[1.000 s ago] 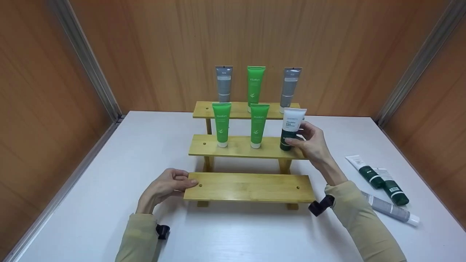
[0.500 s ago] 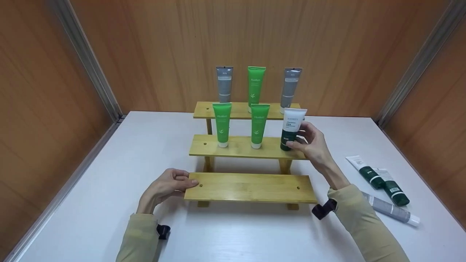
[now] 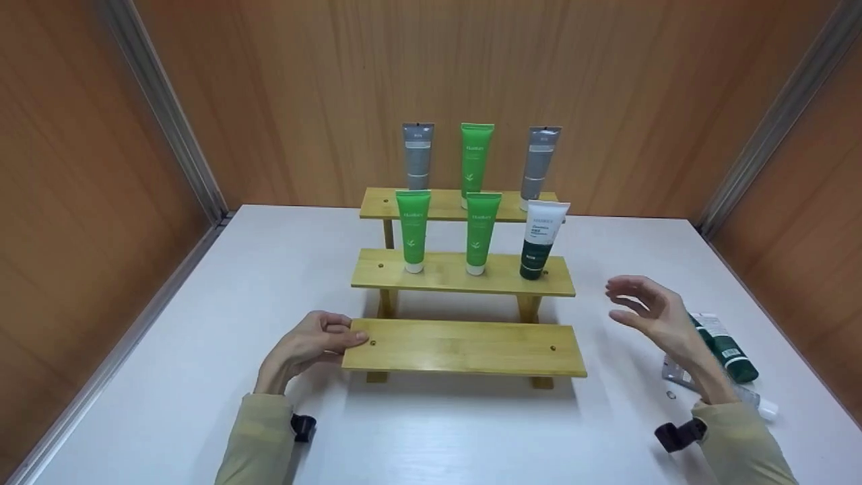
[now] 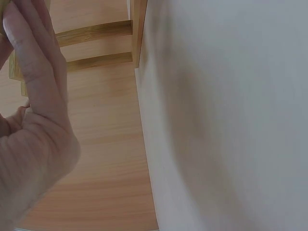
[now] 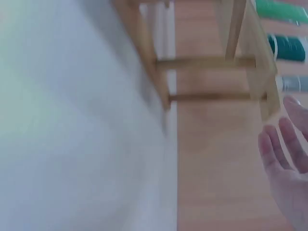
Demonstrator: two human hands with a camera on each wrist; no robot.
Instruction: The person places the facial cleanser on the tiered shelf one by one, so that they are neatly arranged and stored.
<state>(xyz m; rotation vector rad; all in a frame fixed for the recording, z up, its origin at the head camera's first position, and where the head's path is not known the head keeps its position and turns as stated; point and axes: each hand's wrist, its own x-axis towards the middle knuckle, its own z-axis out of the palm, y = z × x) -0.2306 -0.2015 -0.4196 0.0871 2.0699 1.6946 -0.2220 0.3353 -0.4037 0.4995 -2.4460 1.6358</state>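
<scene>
My left hand [image 3: 313,343] holds the left end of the lowest board of a three-tier wooden display stand [image 3: 465,347], thumb on top. My right hand [image 3: 656,316] is in the air to the right of the stand, fingers loosely bent around nothing. At the right of the middle tier stands a white and dark green tube [image 3: 542,236], upright on its cap. Two green tubes [image 3: 413,229] stand to its left. On the top tier, a green tube [image 3: 475,158] stands between two grey tubes [image 3: 417,155]. In the right wrist view, my right hand [image 5: 288,163] is apart from the stand [image 5: 269,72].
On the white table [image 3: 465,438] at the right, a dark green and white tube [image 3: 734,360] lies by a grey tube [image 3: 751,399]; my right hand and forearm partly hide the pile. Wooden panels [image 3: 471,67] enclose the back and sides.
My right hand has let go of the white and dark green tube and moved right and toward me. That tube stays standing on the middle tier. My left hand keeps its hold.
</scene>
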